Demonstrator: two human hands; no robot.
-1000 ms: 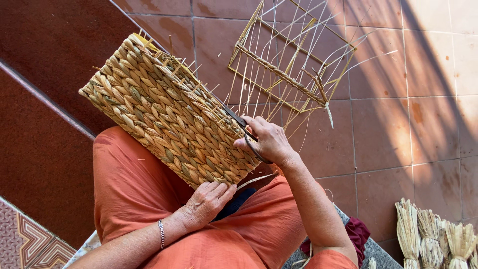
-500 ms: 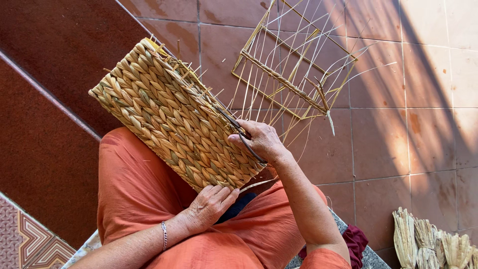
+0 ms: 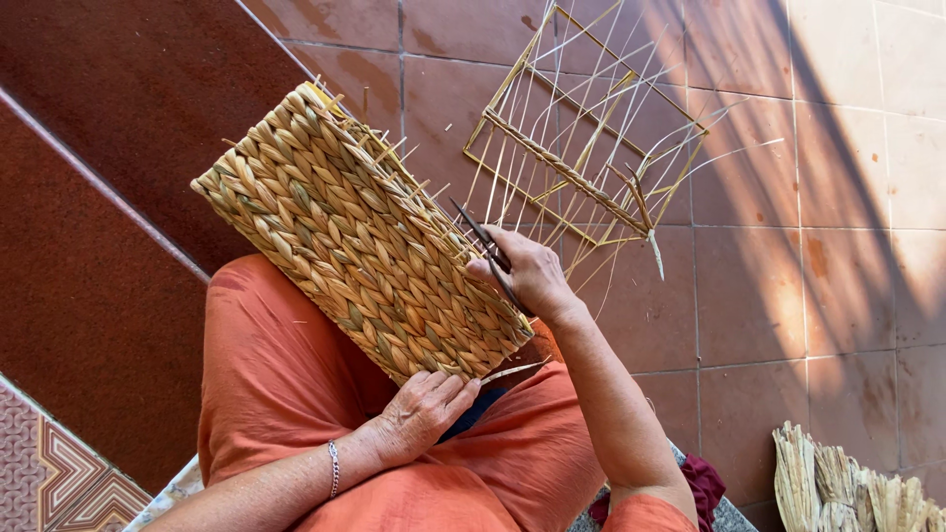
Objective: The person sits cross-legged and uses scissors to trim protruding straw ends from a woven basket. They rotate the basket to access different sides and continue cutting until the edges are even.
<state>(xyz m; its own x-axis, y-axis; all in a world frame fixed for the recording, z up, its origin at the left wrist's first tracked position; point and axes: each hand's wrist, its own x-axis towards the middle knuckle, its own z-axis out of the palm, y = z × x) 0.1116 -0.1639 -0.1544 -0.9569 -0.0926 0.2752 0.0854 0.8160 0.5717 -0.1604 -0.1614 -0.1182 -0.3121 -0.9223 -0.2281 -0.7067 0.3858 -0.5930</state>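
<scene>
Head camera is looking down at a woven basket [image 3: 365, 241], a rectangular, plaited straw piece lying tilted on the person's orange-clad lap. It is looking light and stiff, with loose straw ends sticking out along its upper edge; gripping a firm woven edge seems safest. Below the basket, the left hand [image 3: 426, 412] is curling loosely under its bottom edge. At its right edge, the right hand [image 3: 530, 276] is closing around dark scissors [image 3: 485, 243], blades slightly parted.
</scene>
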